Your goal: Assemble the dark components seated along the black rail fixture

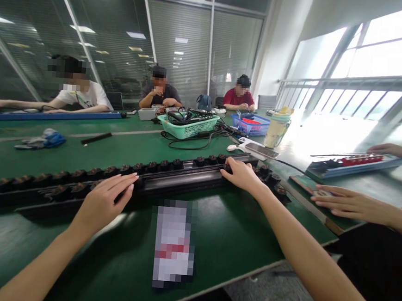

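Note:
Across the green table lies a long black channel rail (185,179), with a row of black round socket-like parts (126,168) with copper-coloured contacts along it and behind it. My left hand (108,196) lies over the left part of the near rail, fingers stretched out, thumb lower, beside several of the round parts. Farther right, my right hand (242,174) curls its fingers and thumb around a black round part (226,165) at the rail's right end; the fingers partly hide it. Loose black round parts (273,178) sit just right of that hand.
A blurred phone-shaped thing (173,245) lies in front of the rail. Behind are a green basket (192,129) of cables, a blue basket (263,127), a tumbler (277,131), a phone (261,150) and gloves (43,139). A co-worker's hand (352,203) is close on the right; several people sit around.

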Demonstrator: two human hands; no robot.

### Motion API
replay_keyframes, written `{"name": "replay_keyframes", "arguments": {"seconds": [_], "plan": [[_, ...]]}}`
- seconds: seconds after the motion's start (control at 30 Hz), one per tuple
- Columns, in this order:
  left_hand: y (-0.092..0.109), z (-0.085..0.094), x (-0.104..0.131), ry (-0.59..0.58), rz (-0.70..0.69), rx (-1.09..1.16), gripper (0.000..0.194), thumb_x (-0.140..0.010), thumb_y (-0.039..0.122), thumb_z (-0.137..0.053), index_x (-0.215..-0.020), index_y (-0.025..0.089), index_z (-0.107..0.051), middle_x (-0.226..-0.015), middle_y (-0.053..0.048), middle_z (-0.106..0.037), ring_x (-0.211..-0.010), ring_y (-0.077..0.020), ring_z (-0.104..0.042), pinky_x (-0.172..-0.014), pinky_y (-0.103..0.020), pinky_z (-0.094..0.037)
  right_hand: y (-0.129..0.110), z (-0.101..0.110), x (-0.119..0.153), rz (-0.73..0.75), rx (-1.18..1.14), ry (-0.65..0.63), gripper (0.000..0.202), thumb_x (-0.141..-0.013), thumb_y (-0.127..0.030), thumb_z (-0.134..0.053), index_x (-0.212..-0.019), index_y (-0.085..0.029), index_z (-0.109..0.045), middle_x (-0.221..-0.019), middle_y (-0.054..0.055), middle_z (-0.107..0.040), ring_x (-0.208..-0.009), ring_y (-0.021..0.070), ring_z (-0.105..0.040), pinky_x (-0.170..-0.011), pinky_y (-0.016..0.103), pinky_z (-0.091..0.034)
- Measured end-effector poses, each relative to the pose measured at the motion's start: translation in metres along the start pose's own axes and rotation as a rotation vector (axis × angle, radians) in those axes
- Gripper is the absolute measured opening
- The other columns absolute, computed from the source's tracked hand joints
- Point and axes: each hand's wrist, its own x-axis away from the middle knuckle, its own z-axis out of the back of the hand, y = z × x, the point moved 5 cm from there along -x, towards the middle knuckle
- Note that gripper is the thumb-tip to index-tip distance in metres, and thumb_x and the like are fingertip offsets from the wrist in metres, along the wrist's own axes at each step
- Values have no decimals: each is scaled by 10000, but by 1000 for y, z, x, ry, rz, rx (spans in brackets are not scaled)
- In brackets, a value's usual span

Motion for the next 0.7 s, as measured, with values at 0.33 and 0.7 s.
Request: {"name": "replay_keyframes", "arguments": {"seconds": [0.33, 0.7], "plan": [[-2, -1, 0, 7, 2, 3, 440, -1005, 481, -441, -1297, 255, -680, -1325, -74, -713, -1228, -276, -664, -1153, -498, -466, 0, 1, 0, -5, 11, 2, 275, -991, -426, -474, -1134, -199, -537, -1102, 137, -743, -1090, 330, -658, -925, 447, -404], [0, -1, 2, 9, -25, -12, 456, -1016, 463, -428, -1303, 208, -675, -1328, -97, -709, -1237, -279, -653, -1153, -488, -463, 1, -1, 0, 2, -5, 7, 282, -990, -428, -475, -1145, -201, -540, -1132, 143, -743, -1098, 329, -653, -930, 447, -405]]}}
